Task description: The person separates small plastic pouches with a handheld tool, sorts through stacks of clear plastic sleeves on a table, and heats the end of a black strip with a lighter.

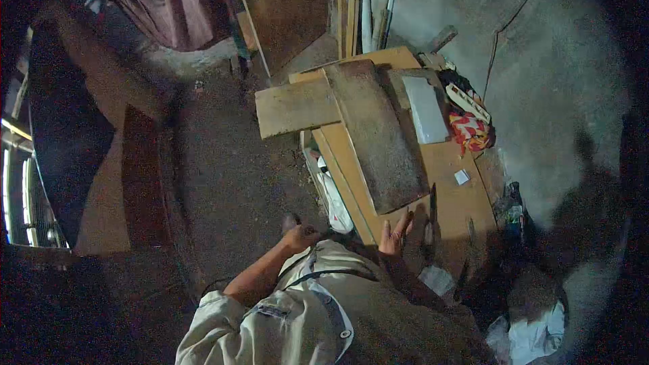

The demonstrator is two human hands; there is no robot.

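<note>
My right hand (396,235) is at the near end of a long, dark, dusty board (378,138), with its fingers apart near the board's edge. My left hand (301,237) is in front of my body at the left, its fingers curled; whether it holds anything is too dark to make out. The dusty board lies across a shorter wooden board (297,107), and both rest on larger tan panels (466,192). A white rectangular piece (426,109) lies to the right of the dusty board.
Upright planks (347,7) and a large brown panel (287,7) stand at the back. Red and yellow cloth (471,132) lies by the grey wall. White bags (537,334) are at the lower right. A dark cloth (169,0) hangs at the upper left.
</note>
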